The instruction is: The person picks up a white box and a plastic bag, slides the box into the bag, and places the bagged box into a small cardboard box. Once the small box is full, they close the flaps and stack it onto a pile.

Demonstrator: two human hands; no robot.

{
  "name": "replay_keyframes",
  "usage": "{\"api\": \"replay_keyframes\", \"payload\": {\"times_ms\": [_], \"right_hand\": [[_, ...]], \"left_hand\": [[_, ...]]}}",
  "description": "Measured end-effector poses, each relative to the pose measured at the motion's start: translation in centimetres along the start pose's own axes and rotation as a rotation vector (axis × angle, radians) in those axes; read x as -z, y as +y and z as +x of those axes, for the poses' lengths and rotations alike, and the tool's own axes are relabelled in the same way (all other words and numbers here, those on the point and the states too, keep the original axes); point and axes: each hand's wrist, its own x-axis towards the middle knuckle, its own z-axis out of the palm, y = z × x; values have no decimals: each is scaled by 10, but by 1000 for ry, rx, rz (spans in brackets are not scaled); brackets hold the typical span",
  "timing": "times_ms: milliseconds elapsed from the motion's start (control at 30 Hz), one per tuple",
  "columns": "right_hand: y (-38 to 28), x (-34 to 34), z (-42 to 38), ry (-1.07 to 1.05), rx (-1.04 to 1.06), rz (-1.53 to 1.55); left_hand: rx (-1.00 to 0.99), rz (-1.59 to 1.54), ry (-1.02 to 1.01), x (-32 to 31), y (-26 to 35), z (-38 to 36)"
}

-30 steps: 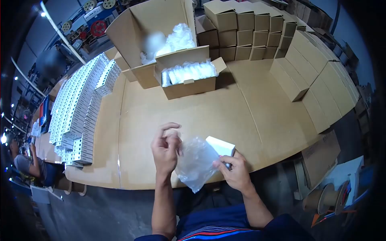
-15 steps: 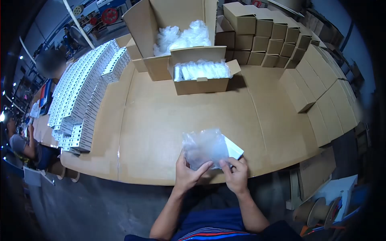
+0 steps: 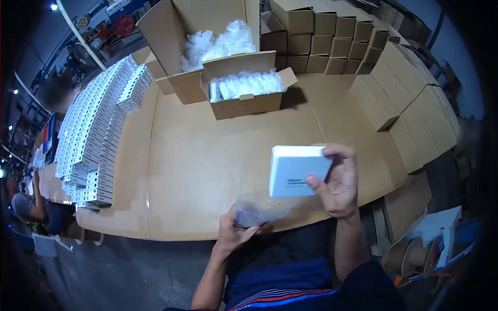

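My right hand (image 3: 341,187) grips a flat white box (image 3: 296,168) by its right edge, thumb on the face, above the front part of the table. Small dark print shows on the face of the box. Lower down, at the table's front edge, my left hand (image 3: 231,232) is closed on a clear plastic bag (image 3: 262,210). The bag looks crumpled and spreads out to the right, below the white box and apart from it.
An open carton (image 3: 246,108) with plastic-wrapped packs stands at the back, before a larger carton (image 3: 188,88) of clear bags. Stacked white boxes (image 3: 96,129) line the left; brown cartons (image 3: 410,114) line the right and back of the table (image 3: 207,155). Another person (image 3: 31,197) sits far left.
The white box, earlier mostly behind the bag, is now lifted up and right in my right hand. The bag stays low in my left hand, now separate from the box. The view has shifted slightly.
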Motion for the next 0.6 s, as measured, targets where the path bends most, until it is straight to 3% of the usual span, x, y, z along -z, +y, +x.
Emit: {"api": "replay_keyframes", "payload": {"times_ms": [100, 133, 233, 267, 600], "right_hand": [[5, 4, 15, -313, 89, -96], [3, -3, 13, -249, 13, 45], [-1, -1, 27, -452, 91, -274], [-8, -11, 27, -378, 23, -240], [11, -13, 24, -437, -54, -182]], "left_hand": [[-70, 43, -12, -1, -1, 3], [-69, 36, 7, -2, 1, 5], [-47, 23, 41, -8, 9, 8], [-29, 26, 33, -8, 9, 8], [88, -26, 24, -11, 12, 11]]}}
